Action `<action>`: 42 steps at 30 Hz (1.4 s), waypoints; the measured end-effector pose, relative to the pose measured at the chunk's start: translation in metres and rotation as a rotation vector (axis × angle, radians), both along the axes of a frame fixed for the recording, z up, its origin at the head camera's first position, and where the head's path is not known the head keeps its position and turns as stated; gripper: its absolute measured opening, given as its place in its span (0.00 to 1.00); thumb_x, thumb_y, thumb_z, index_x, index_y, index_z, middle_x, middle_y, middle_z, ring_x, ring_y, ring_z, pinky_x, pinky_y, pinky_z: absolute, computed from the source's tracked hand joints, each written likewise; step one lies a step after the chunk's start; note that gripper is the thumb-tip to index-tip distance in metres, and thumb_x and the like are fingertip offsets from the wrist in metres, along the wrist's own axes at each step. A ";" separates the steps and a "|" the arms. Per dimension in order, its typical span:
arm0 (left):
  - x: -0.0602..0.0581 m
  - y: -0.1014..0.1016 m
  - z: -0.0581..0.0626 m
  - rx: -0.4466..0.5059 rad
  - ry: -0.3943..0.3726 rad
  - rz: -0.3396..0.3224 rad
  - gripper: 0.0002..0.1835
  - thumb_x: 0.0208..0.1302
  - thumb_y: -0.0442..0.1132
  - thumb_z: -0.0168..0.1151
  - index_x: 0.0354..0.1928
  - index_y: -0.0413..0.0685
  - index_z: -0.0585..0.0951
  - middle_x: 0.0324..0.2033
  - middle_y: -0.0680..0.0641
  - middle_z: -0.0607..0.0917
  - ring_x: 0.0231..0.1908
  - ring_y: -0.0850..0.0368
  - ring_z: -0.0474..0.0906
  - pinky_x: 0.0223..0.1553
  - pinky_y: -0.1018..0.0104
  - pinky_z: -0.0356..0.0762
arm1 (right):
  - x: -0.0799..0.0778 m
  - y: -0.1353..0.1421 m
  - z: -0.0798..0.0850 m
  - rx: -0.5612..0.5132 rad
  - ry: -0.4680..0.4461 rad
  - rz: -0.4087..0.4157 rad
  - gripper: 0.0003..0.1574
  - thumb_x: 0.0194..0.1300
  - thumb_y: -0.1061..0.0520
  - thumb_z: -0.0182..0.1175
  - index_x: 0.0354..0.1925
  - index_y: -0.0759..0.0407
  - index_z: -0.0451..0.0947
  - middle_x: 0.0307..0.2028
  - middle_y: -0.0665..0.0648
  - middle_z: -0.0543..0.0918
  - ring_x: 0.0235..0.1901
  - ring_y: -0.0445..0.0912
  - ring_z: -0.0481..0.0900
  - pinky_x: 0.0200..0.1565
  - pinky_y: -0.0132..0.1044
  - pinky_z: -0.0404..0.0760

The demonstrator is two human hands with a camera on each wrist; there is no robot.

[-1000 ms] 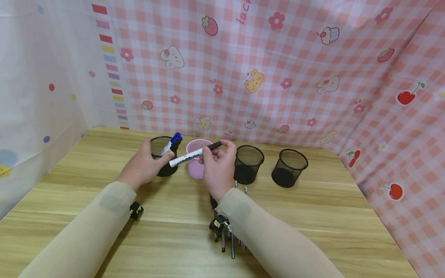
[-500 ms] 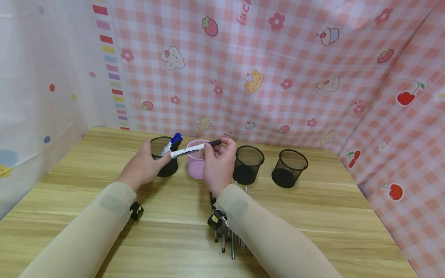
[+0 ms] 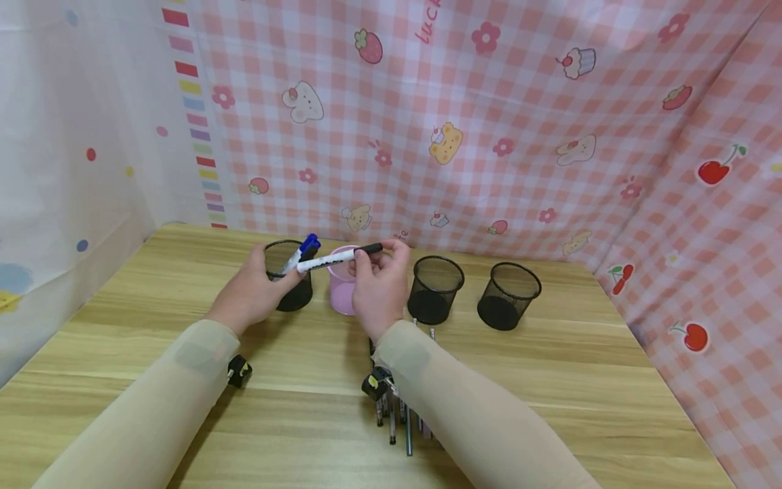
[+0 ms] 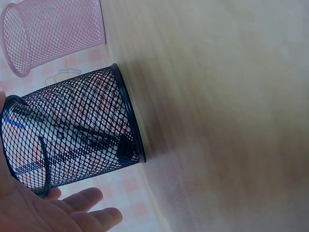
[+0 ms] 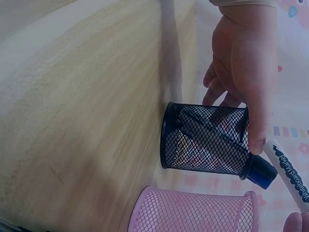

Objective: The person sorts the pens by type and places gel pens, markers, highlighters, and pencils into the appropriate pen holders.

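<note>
Right hand point(image 3: 380, 292) pinching a slim white whiteboard marker point(image 3: 326, 261) by its black cap: it points left from those fingers, nearly level, tail just beside the left thumb! Left hand point(image 3: 247, 292), nearer the round black wire-mesh cup point(image 3: 296, 296), grips its rim. A blue-capped marker point(image 3: 309, 243) crowds the opening; the pink mesh cup point(image 3: 343, 293) stands between the hands.

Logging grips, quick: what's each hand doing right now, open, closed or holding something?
Left hand: holding the leftmost black mesh pen cup near its rim.
Right hand: holding the black-capped whiteboard marker.
</note>
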State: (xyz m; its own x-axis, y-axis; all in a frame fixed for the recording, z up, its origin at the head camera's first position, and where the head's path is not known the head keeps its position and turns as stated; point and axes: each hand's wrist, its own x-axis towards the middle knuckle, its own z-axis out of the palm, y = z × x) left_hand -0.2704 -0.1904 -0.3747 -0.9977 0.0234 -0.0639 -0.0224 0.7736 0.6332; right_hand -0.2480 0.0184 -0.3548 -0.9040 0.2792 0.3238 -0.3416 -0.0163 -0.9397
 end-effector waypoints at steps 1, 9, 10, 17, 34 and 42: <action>0.000 0.000 0.000 0.000 0.001 0.000 0.70 0.59 0.88 0.42 0.84 0.45 0.31 0.82 0.28 0.49 0.78 0.25 0.54 0.73 0.28 0.61 | 0.000 0.000 0.000 0.005 0.001 -0.002 0.21 0.76 0.65 0.60 0.60 0.61 0.63 0.40 0.66 0.86 0.37 0.53 0.89 0.45 0.37 0.90; 0.000 0.000 0.000 -0.002 0.000 0.000 0.70 0.61 0.87 0.43 0.84 0.45 0.30 0.82 0.28 0.49 0.78 0.25 0.54 0.73 0.28 0.61 | -0.001 -0.002 0.001 -0.007 0.011 0.006 0.21 0.76 0.66 0.60 0.60 0.63 0.62 0.41 0.67 0.86 0.40 0.61 0.89 0.45 0.37 0.90; 0.000 0.000 0.000 -0.001 0.000 0.000 0.69 0.61 0.86 0.43 0.84 0.44 0.30 0.82 0.28 0.49 0.78 0.25 0.54 0.74 0.28 0.60 | -0.001 -0.002 0.001 -0.011 0.014 0.008 0.22 0.76 0.66 0.59 0.61 0.64 0.62 0.41 0.67 0.86 0.41 0.63 0.89 0.45 0.37 0.90; -0.001 -0.001 -0.001 0.001 -0.006 0.004 0.69 0.63 0.85 0.44 0.84 0.44 0.29 0.82 0.27 0.48 0.78 0.24 0.53 0.73 0.27 0.59 | -0.003 -0.004 0.002 0.000 0.026 0.003 0.23 0.76 0.67 0.58 0.62 0.68 0.61 0.42 0.69 0.86 0.43 0.66 0.88 0.47 0.38 0.90; -0.002 -0.001 -0.003 0.007 -0.013 0.004 0.69 0.62 0.86 0.44 0.84 0.44 0.28 0.82 0.27 0.47 0.78 0.24 0.53 0.73 0.26 0.59 | -0.006 -0.011 0.003 0.098 0.016 -0.021 0.19 0.74 0.67 0.61 0.58 0.62 0.68 0.44 0.67 0.88 0.42 0.59 0.90 0.45 0.38 0.90; -0.002 -0.001 -0.002 0.004 -0.003 0.000 0.69 0.63 0.86 0.44 0.84 0.44 0.29 0.82 0.27 0.47 0.78 0.25 0.53 0.74 0.27 0.59 | -0.008 -0.012 0.003 0.204 0.058 -0.050 0.15 0.74 0.64 0.63 0.55 0.63 0.73 0.42 0.64 0.89 0.39 0.49 0.87 0.41 0.34 0.87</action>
